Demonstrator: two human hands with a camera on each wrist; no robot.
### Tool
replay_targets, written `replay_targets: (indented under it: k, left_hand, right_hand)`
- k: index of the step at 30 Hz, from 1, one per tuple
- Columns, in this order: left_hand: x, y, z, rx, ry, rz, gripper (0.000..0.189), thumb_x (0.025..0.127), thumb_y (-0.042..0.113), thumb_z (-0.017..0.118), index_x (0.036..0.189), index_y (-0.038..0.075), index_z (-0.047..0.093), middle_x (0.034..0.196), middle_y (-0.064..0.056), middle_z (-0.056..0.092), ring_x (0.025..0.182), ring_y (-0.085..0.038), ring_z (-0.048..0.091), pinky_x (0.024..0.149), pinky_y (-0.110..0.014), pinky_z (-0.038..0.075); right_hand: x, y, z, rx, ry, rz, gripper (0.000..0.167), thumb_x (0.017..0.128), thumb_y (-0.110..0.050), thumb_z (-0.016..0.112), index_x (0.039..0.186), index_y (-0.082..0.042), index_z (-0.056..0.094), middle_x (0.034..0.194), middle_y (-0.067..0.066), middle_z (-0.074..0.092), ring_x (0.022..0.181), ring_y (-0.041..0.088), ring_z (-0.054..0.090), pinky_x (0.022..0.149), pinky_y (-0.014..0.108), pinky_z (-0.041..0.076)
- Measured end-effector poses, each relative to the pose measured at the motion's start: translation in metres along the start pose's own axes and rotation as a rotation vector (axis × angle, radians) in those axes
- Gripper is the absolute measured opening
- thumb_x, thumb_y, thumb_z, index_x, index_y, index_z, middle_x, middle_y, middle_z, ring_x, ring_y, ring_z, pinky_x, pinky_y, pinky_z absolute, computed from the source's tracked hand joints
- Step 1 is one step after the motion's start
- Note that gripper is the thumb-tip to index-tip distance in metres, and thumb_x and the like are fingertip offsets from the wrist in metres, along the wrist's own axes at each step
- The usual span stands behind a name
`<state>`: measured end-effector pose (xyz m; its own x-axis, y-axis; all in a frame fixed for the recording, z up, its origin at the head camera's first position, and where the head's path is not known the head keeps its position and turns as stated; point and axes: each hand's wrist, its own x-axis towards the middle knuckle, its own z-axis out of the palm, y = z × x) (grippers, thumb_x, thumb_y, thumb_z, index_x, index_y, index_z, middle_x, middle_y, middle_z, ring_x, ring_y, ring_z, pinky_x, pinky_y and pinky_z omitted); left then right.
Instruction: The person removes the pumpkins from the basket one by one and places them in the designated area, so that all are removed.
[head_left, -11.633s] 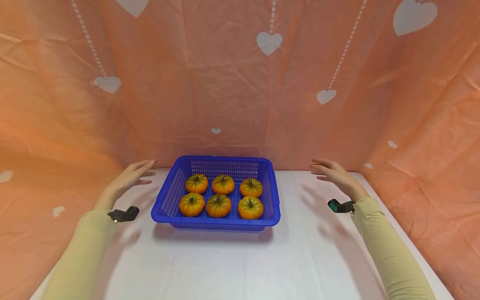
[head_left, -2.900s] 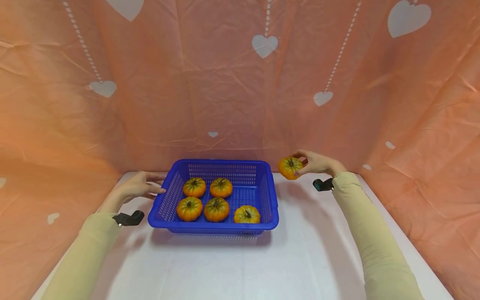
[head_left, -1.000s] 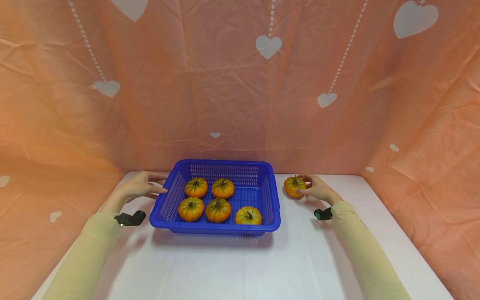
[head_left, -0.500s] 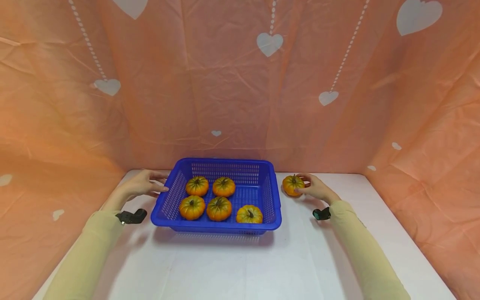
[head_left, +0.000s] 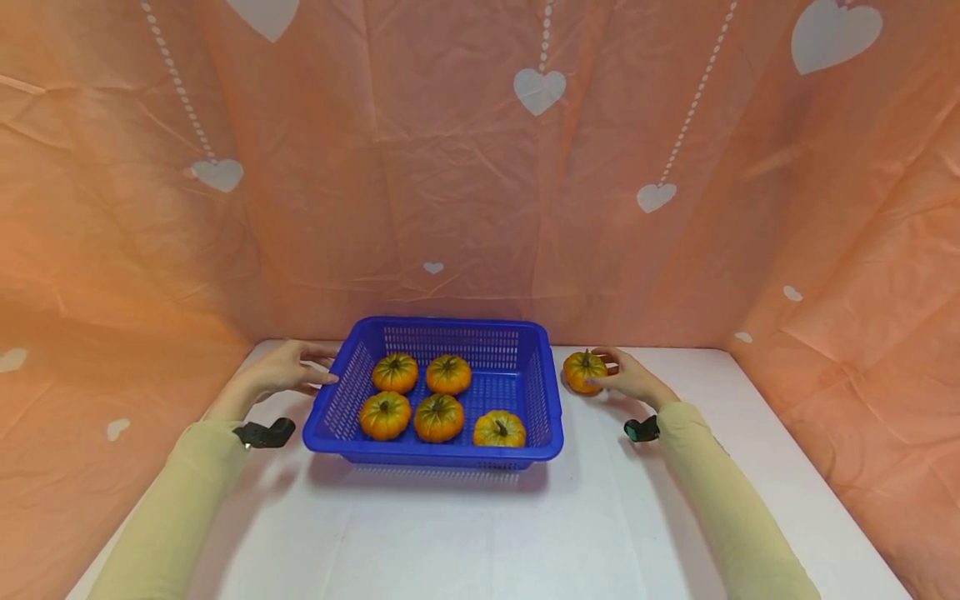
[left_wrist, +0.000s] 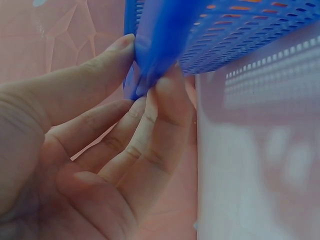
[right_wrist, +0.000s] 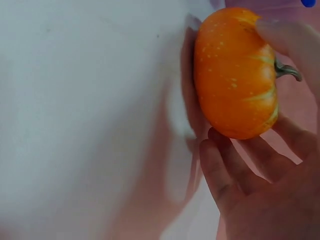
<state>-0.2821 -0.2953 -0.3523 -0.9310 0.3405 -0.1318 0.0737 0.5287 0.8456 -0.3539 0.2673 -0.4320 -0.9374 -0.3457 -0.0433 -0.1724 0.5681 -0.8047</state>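
A blue plastic basket [head_left: 435, 450] with slotted sides stands on the white table, holding several small orange-green pumpkins [head_left: 438, 417]. My left hand [head_left: 279, 371] pinches the basket's left rim; the left wrist view shows the thumb [left_wrist: 112, 55] on one side of it and the fingers on the other. To the right of the basket, my right hand [head_left: 633, 379] holds another pumpkin [head_left: 582, 371] low at the table. In the right wrist view the thumb [right_wrist: 292, 40] lies on this pumpkin's upper side, near the curved stem, and fingertips reach under its lower side.
White cloth covers the table [head_left: 480, 533]. An orange curtain [head_left: 465, 167] with white hearts encloses the back and both sides. A black wrist camera sits on each forearm, the left one [head_left: 266, 433] close to the basket's left side.
Earlier, both hands were apart from the basket. The left hand came to its rim; the right hand took the back-right pumpkin out and lowered it to the table. The last half second shows almost no motion.
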Motion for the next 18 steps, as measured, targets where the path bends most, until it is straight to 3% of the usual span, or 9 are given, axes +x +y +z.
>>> replay_targets:
  k: [10,18]
  left_hand:
    - [-0.002,0.003,0.001,0.02,0.009,0.001,0.055,0.087,0.008,0.069,0.131,-0.015,0.046,0.113,-0.028,0.059,0.089,-0.03,0.067,0.075,-0.043,0.057]
    - [-0.001,0.002,0.0,0.017,0.002,-0.004,0.056,0.087,0.008,0.069,0.133,-0.015,0.044,0.115,-0.028,0.059,0.09,-0.03,0.066,0.075,-0.042,0.057]
  right_hand:
    - [-0.009,-0.012,-0.02,-0.035,0.005,-0.095,0.07,0.088,-0.018,0.07,0.142,0.007,0.033,0.137,0.031,0.041,0.124,0.047,0.04,0.102,0.058,0.036]
    - [-0.014,-0.039,-0.044,-0.075,0.039,-0.161,0.07,0.087,-0.015,0.071,0.143,0.005,0.033,0.139,0.031,0.039,0.125,0.048,0.038,0.102,0.059,0.034]
